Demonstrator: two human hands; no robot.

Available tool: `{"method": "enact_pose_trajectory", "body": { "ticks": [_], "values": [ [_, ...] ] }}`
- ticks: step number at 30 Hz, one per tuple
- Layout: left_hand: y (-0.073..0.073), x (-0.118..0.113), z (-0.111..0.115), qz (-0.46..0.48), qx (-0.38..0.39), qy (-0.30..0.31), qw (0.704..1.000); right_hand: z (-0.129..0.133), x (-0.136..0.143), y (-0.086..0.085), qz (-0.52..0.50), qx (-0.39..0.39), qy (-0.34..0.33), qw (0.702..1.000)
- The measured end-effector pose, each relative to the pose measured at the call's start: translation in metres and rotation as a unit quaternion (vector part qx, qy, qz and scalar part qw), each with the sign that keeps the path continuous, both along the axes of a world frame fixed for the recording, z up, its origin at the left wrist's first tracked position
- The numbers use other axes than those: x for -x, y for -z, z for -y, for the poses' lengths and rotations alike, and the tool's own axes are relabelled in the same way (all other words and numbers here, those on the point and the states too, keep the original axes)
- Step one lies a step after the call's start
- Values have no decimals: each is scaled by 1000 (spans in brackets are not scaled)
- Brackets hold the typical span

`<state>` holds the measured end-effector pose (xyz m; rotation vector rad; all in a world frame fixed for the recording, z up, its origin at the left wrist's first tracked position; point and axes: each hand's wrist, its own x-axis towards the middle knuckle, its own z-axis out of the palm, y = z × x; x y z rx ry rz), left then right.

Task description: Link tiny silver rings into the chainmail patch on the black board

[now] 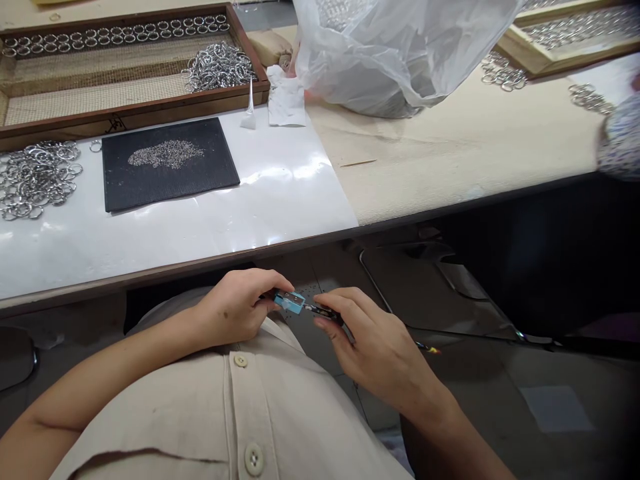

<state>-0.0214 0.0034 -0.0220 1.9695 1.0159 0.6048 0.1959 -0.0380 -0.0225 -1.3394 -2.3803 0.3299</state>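
Between the thumb and fingers of my left hand [247, 303] is a small blue pencil sharpener [291, 302], its metal blade facing up. My right hand [373, 340] pinches a dark patterned pencil [325, 312], and the pencil's front end meets the sharpener; whether it sits inside the hole I cannot tell. Behind my right wrist, a coloured end [431, 349] pokes out, perhaps of the same pencil. Both hands are held over my lap, below the table's front edge.
On the table [450, 160] lie a black mat [170, 190] with tiny metallic bits, a heap of metal rings [37, 180], a wooden tray [135, 107] of rings and a white plastic bag [360, 73]. Another person's sleeve [620, 143] shows at right.
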Motion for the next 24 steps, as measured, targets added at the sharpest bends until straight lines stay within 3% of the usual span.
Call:
{"method": "enact_pose_trajectory", "body": {
  "ticks": [7, 13, 24],
  "values": [
    [1, 0, 0, 1, -2, 1, 1000, 3, 1, 5, -5, -10, 40, 999],
    [1, 1, 0, -3, -1, 9, 1000, 2, 2, 1, -42, -44, 24, 998],
    [3, 1, 0, 8, 4, 9, 1000, 3, 2, -3, -29, -38, 9, 999]
  ]
}}
